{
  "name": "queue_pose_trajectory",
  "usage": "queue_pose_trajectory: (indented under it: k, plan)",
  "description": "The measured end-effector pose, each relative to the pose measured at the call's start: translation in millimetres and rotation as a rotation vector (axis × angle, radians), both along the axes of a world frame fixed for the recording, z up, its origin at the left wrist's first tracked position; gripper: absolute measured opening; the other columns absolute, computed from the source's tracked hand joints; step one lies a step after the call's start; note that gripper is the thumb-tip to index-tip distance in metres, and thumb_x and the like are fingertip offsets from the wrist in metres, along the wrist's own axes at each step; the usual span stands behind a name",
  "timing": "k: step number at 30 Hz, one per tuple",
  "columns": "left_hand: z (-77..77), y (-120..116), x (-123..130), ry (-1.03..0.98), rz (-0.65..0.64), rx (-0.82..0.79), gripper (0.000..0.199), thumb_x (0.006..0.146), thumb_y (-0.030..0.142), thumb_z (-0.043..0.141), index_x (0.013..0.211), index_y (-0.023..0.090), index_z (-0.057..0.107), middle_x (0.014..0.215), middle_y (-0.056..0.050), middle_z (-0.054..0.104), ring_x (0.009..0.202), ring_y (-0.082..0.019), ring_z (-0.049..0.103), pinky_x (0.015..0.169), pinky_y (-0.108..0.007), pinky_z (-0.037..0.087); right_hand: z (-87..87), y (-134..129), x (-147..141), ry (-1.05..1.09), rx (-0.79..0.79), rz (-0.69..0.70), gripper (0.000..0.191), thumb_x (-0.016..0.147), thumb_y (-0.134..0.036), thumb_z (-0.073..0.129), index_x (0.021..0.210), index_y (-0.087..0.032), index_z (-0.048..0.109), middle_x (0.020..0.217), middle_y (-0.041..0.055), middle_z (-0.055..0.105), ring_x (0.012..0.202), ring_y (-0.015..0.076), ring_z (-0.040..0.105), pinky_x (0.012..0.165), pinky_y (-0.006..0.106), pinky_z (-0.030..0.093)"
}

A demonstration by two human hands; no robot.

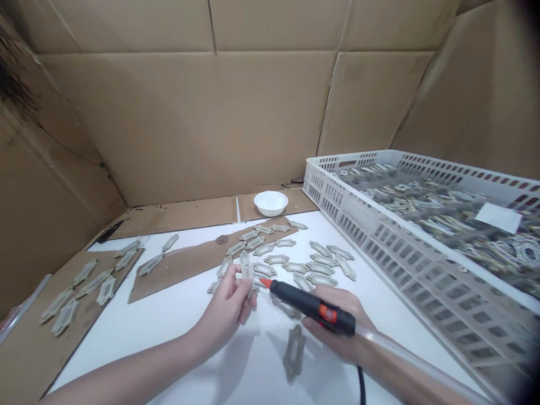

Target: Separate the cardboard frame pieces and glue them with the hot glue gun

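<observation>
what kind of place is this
Likely a small factory workstation: a white plastic crate heaped with ornate plates, more plates laid out on the table, and a red-tipped hand tool on a clear hose.

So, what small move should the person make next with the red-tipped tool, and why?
I would probably bring the red tip of the black hand tool slightly closer to the pale shaped piece in the left hand. The tip points at that piece but seems not to touch it, and the right hand already grips the tool.
</observation>
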State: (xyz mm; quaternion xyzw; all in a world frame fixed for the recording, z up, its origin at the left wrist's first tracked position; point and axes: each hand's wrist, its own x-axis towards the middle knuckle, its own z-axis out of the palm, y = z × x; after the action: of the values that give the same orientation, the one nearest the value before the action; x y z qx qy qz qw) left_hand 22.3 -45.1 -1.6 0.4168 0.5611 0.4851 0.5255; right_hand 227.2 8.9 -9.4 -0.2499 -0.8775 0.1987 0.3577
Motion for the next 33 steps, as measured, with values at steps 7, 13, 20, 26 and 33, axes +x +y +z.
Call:
queue_pose_trajectory:
  k: [7, 13, 20, 26, 33]
  plan:
    - [-0.7, -3.0, 2.3, 0.105, -0.079, -0.03, 0.017, 0.083, 0.038, 0.036, 0.088, 0.022, 0.034, 0.049, 0.006, 0.05, 0.038, -0.004, 0.034, 0.039, -0.014, 0.026, -6.3, 4.0, 1.2, -0.007, 0.121, 0.068, 0.01, 0.072, -0.026, 0.054, 0.077, -0.018, 0.05, 0.057, -0.0006, 0.049, 0.051, 0.0113, 0.043, 0.051, 0.024, 0.033]
    - [-2.7, -5.2, 3.1, 0.078, -0.105, -0.104, 0.015, 0.083, 0.035, 0.036, 0.089, 0.023, 0.03, 0.048, 0.006, 0.051, 0.036, -0.005, 0.034, 0.037, -0.013, 0.026, -4.3, 4.5, -0.1, -0.026, 0.219, 0.068, 0.014, 0.071, -0.024, 0.057, 0.08, -0.017, 0.049, 0.056, -0.001, 0.048, 0.048, 0.0111, 0.038, 0.049, 0.025, 0.03]
    - [-2.2, -9.4, 1.4, 0.08, -0.138, -0.092, 0.013, 0.083, 0.033, 0.035, 0.089, 0.023, 0.032, 0.05, 0.006, 0.052, 0.036, -0.004, 0.034, 0.038, -0.012, 0.027, -5.2, 3.1, -2.2, -0.039, 0.245, 0.071, 0.014, 0.071, -0.025, 0.057, 0.079, -0.016, 0.049, 0.057, -0.0001, 0.05, 0.048, 0.0111, 0.039, 0.049, 0.025, 0.03]
    - [-3.9, -10.2, 1.2, 0.072, -0.131, -0.07, 0.015, 0.084, 0.035, 0.035, 0.092, 0.023, 0.032, 0.051, 0.005, 0.053, 0.035, -0.004, 0.034, 0.038, -0.013, 0.027, -6.9, 3.1, -4.7, -0.062, 0.269, 0.072, 0.011, 0.071, -0.023, 0.056, 0.076, -0.016, 0.049, 0.055, -0.0005, 0.047, 0.048, 0.0111, 0.035, 0.05, 0.025, 0.029]
    - [-5.2, -12.3, 1.4, 0.068, -0.138, -0.067, 0.015, 0.084, 0.037, 0.034, 0.085, 0.023, 0.028, 0.05, 0.006, 0.052, 0.035, -0.004, 0.033, 0.036, -0.013, 0.026, -6.1, 0.0, -4.8, -0.108, 0.269, 0.048, 0.012, 0.07, -0.019, 0.057, 0.079, -0.016, 0.05, 0.056, -0.0009, 0.044, 0.049, 0.0118, 0.032, 0.05, 0.024, 0.026]
